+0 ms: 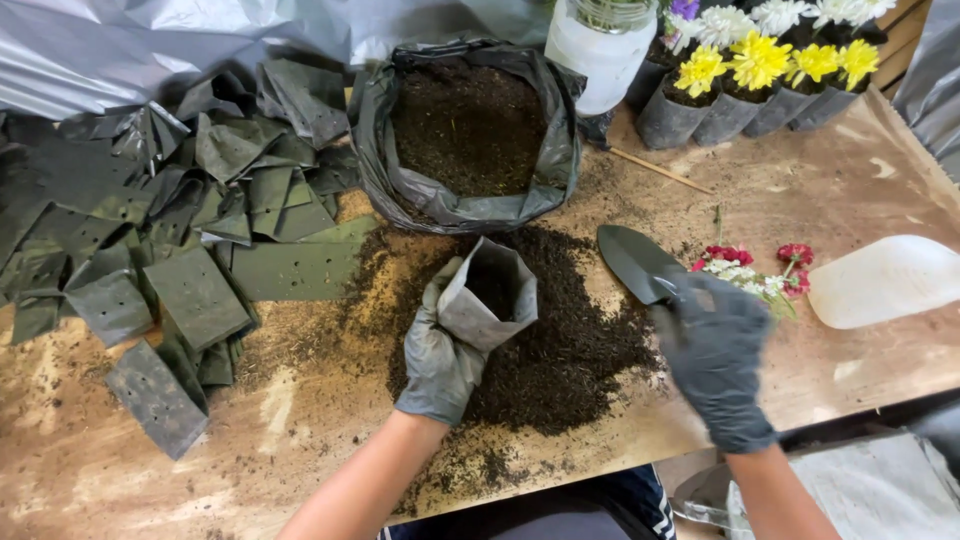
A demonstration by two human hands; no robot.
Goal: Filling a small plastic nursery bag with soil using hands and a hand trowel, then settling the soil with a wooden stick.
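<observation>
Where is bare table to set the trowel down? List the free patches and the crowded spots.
Free: bare wood between the white scoop and the potted flowers; also the near left corner of the table. Crowded: flat bags far left, loose soil in the middle.

Both gloved hands, left hand (445,345) and right hand (712,350), have fingers curled closed.

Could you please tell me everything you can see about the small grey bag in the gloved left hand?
The small grey bag is a soft plastic planting pouch, held upright with its mouth open and its rim folded. The gloved left hand grips its lower side. Dark soil shows inside it. It sits over the loose soil pile on the wooden table, just in front of the large soil sack.
</observation>
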